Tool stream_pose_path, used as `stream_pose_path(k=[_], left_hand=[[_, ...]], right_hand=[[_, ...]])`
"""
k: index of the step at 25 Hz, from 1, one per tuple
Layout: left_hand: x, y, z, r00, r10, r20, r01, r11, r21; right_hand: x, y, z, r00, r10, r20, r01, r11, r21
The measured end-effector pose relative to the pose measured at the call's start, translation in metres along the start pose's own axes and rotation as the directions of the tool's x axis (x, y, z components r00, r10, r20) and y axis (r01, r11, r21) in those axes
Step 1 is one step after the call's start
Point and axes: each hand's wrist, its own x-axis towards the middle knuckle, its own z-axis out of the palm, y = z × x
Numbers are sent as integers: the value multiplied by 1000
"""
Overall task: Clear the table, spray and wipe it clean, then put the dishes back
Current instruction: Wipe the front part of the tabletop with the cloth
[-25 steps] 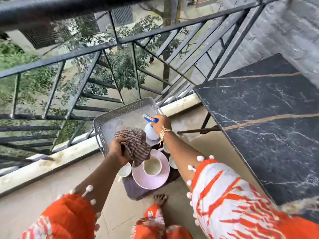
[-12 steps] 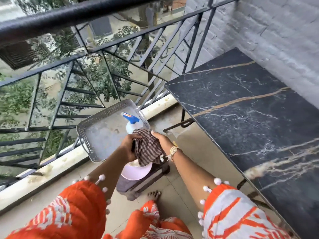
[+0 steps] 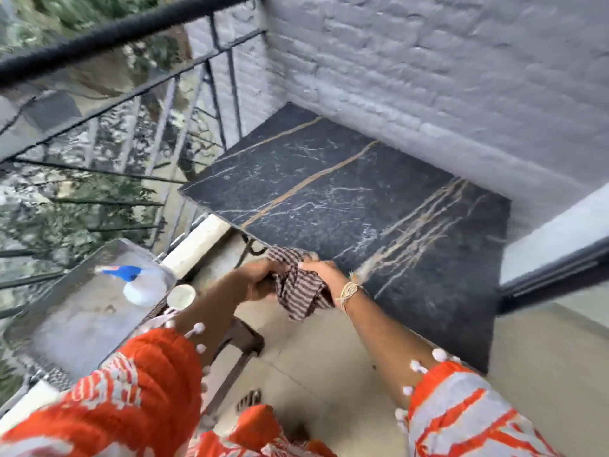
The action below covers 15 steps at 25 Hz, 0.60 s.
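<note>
A brown striped cloth [image 3: 298,291] hangs between both my hands just off the near left edge of the black marble table [image 3: 362,206]. My left hand [image 3: 260,278] grips its left side and my right hand [image 3: 321,267] grips its top right. The tabletop is bare. To the left, a white spray bottle with a blue head [image 3: 138,280] lies on a silver tray [image 3: 75,318]. A white cup [image 3: 181,295] shows beside my left forearm, which hides other dishes.
A black metal railing [image 3: 131,100] runs along the left with trees beyond. A white brick wall [image 3: 445,77] backs the table. A dark stool [image 3: 240,344] stands under the tray and cup. A dark door frame [image 3: 553,272] is at right. Beige floor tiles lie below.
My view has swung right toward the table. Both hands lifted the cloth away from the stool to the table's edge. The spray bottle, let go by my right hand, lies on the tray.
</note>
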Motion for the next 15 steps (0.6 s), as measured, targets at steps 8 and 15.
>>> stream_pose_path(k=[8,15], left_hand=[[45,31,152,993,119,-15,-115,979,169],[106,76,222,966,257,23,-253,925,284]], right_hand=[[-36,-17,-123,900,-222,-375,331,908,257],[13,-51,-192,718,-322,-617,421,907,16]])
